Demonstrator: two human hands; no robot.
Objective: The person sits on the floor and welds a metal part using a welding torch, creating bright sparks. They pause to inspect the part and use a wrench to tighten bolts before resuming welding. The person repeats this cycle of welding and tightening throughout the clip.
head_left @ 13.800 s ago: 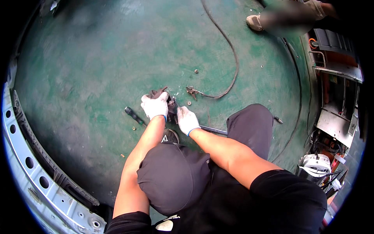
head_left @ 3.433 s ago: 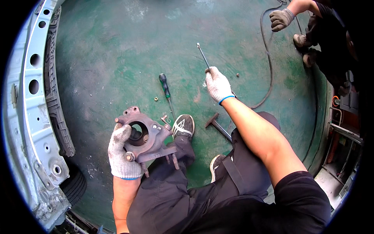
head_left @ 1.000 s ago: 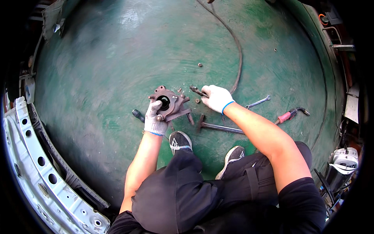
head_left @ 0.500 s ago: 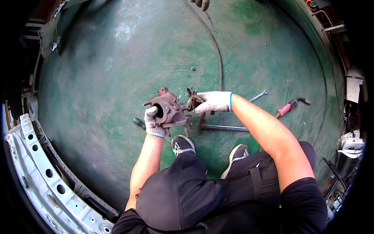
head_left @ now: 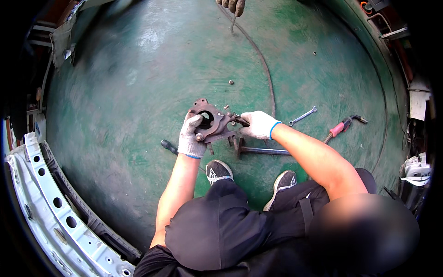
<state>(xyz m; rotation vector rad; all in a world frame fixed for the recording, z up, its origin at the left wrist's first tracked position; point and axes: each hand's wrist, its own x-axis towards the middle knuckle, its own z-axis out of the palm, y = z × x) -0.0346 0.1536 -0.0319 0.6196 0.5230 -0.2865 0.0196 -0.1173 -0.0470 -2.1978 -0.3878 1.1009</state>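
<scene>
My left hand (head_left: 191,135), in a white knit glove, is closed on the left side of a rusty cast-metal housing (head_left: 220,133). Its thumb lies at the rim of the round bore, which faces up toward me. Bolts or studs stick out from the housing. My right hand (head_left: 258,124), gloved too, is closed on a dark, jagged piece at the housing's right end. Whether that piece is fixed to the housing I cannot tell. The part is held above the floor, in front of my shoes. Just below my right hand lies a hammer (head_left: 265,151) with a metal handle.
A combination wrench (head_left: 302,116) and a red-handled welding torch (head_left: 340,127) lie to the right. A dark handle (head_left: 169,146) lies left, a nut (head_left: 231,82) beyond. Another person's gloved hand (head_left: 235,7) shows above a cable (head_left: 265,64). A pale perforated car panel (head_left: 57,202) stands left.
The housing has turned in my hands, its bore now facing more upward. My right hand has shifted slightly right, uncovering more of the wrench. The other person's hand reaches farther into view.
</scene>
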